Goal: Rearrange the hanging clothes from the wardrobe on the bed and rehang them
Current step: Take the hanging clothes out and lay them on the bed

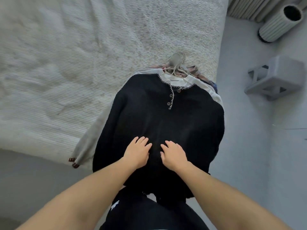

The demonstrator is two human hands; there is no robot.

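A stack of clothes on hangers lies at the right corner of the bed (66,63). On top is a black button-neck sweater (166,117) with white stitching at the collar. Under it show a white garment (177,80), a grey sleeve (86,146) with dark red cuffs, and patterned fabric at the right. The pale hanger hooks (177,59) bunch together above the collar. My left hand (137,153) and my right hand (173,155) rest flat, palms down and fingers spread, side by side on the sweater's lower front. Neither hand grips anything.
The bed has a ribbed off-white cover. To its right on the grey floor stand a grey stool (279,75) and a ribbed white cylinder (279,24) lying near the wall. My dark trousers (149,214) fill the bottom centre.
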